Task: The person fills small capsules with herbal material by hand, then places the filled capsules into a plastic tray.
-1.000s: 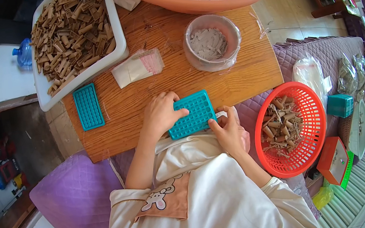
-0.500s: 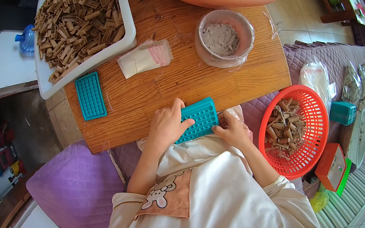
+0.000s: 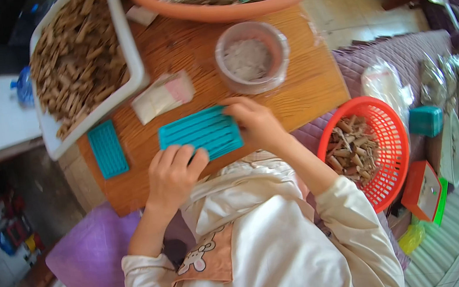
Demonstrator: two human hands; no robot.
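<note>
A teal tray with rows of small hollows, slightly blurred by motion, is over the near part of the wooden table. My left hand grips its near left edge, fingers curled over the rim. At the tray's right end, my right hand holds the far corner between fingers and thumb. A second teal tray of the same kind lies flat at the table's left edge. Beyond the held tray are a stack of pale paper slips with a pink end and a clear round tub of whitish flat pieces.
A white bin of brown tube-like pieces stands far left, an orange basin of dried stalks at the back. To my right, a red basket holds more brown pieces. The wooden table ends close to my lap.
The teal tray has moved from the table's near edge by my lap farther onto the table and left, both hands going with it. My right hand has shifted to its far right corner.
</note>
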